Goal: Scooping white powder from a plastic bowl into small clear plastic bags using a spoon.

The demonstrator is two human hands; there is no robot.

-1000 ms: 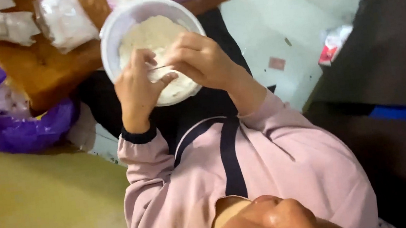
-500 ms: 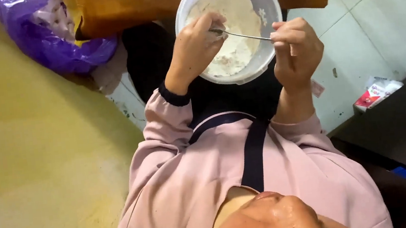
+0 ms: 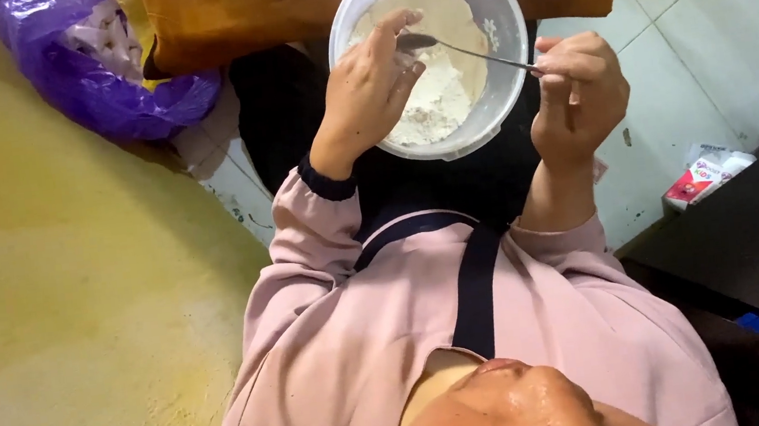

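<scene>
Your right hand [image 3: 578, 93] pinches the spoon [image 3: 465, 47] handle, its scoop over the white powder-filled tub [image 3: 431, 52] on your lap; your left hand's [image 3: 371, 92] curled fingers steady the scoop.

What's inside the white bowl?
The bowl holds white flour, with the spoon tip over it. The left hand covers part; the bottom is hidden.

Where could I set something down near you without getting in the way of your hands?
Bare tiled floor lies right of the white bowl, up to the small carton. It is crowded at the bowl, with the left hand, right hand and spoon, and by the purple bag.
</scene>
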